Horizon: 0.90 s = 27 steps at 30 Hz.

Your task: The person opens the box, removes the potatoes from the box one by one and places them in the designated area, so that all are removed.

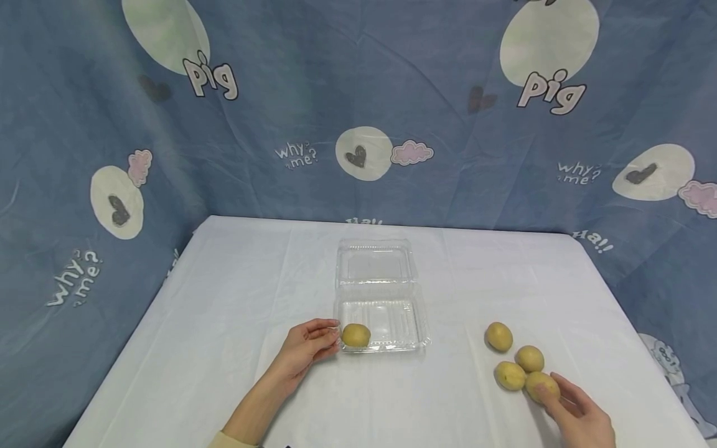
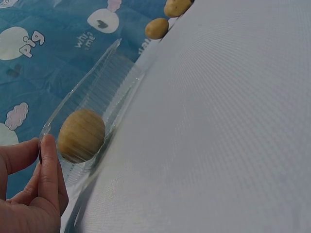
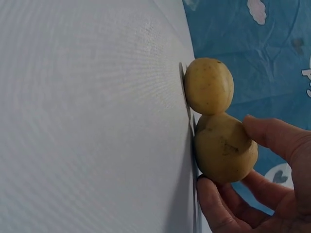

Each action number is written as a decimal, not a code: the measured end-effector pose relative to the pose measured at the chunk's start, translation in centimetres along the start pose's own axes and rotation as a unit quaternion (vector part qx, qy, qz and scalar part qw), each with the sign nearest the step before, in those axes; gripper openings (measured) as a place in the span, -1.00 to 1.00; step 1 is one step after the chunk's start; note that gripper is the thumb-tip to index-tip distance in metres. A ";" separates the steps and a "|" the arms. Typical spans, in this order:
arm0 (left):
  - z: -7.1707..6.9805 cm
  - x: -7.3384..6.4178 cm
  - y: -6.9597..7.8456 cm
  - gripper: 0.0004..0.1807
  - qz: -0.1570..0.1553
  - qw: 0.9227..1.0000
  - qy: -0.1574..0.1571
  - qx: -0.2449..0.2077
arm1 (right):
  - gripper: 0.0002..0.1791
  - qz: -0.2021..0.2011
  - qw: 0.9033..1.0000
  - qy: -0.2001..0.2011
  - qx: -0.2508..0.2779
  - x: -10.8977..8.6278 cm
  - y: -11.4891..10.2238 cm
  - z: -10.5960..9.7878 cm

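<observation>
A clear plastic clamshell container [image 1: 394,320] lies on the table with its lid [image 1: 375,261] folded back. My left hand [image 1: 305,350] pinches the container's left rim between thumb and fingers. Inside, by the near left corner, sits one yellow-brown potato [image 1: 356,335], also seen through the plastic wall in the left wrist view. At the right my right hand [image 1: 582,414] grips another potato [image 3: 224,150], thumb on one side and fingertips around the other. Beside it in the right wrist view is a neighbouring potato [image 3: 209,86].
Several potatoes form a loose group at the right, including a far one [image 1: 499,336], a middle one [image 1: 529,359] and a left one [image 1: 510,376]. A white cloth [image 1: 235,292] covers the table. Blue printed fabric [image 1: 291,93] hangs behind and along the sides.
</observation>
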<state>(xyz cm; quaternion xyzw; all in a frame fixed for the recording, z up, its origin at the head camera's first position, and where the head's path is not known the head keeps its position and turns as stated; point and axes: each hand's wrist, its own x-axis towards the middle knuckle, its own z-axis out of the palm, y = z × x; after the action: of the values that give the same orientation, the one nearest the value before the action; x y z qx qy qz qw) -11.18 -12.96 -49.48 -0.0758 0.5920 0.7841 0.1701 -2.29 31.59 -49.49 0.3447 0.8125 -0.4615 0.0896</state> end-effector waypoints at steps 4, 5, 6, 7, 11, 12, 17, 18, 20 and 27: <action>0.0 0.0 0.0 -0.56 0.000 1.000 0.000 0.001 | 0.12 0.001 1.000 0.007 0.003 -0.1 -0.1 0.1; 0.0 0.0 0.0 -0.56 0.000 1.000 0.001 0.001 | 0.11 0.000 1.000 0.008 0.004 -0.2 -0.1 0.2; 0.0 0.0 0.0 -0.56 0.000 1.000 0.001 0.001 | 0.11 0.001 1.000 0.009 0.006 -0.2 -0.1 0.2; 0.0 0.0 0.0 -0.56 -0.001 1.000 0.001 0.000 | 0.11 0.001 1.000 0.010 0.009 -0.2 -0.1 0.2; 0.1 0.0 -0.1 -0.57 0.000 1.000 0.002 0.001 | 0.14 0.001 1.000 0.012 0.016 -0.6 -0.2 0.2; 0.1 0.0 -0.1 -0.57 0.000 1.000 0.003 0.002 | 0.15 0.002 1.000 0.013 0.017 -0.7 -0.2 0.2; 0.1 0.0 0.0 -0.57 0.001 1.000 0.003 0.004 | 0.20 0.006 1.000 0.013 0.023 -1.1 -0.2 0.1; 0.1 0.0 0.0 -0.57 0.002 1.000 0.003 0.005 | 0.20 0.009 1.000 0.013 0.024 -1.0 -0.2 0.1; 0.1 0.0 0.0 -0.57 0.002 1.000 0.002 0.005 | 0.18 0.009 1.000 0.014 0.023 -0.9 0.2 0.0; 0.1 -0.1 0.0 -0.56 0.001 1.000 0.000 0.006 | 0.09 0.013 0.999 0.029 0.027 -0.2 1.4 -0.4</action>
<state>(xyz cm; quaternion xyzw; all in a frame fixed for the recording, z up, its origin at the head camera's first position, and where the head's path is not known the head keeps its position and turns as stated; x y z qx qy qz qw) -11.10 -12.88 -49.38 -0.0741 0.5967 0.7808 0.1694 -1.18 32.24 -50.09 0.3709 0.7972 -0.4722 0.0623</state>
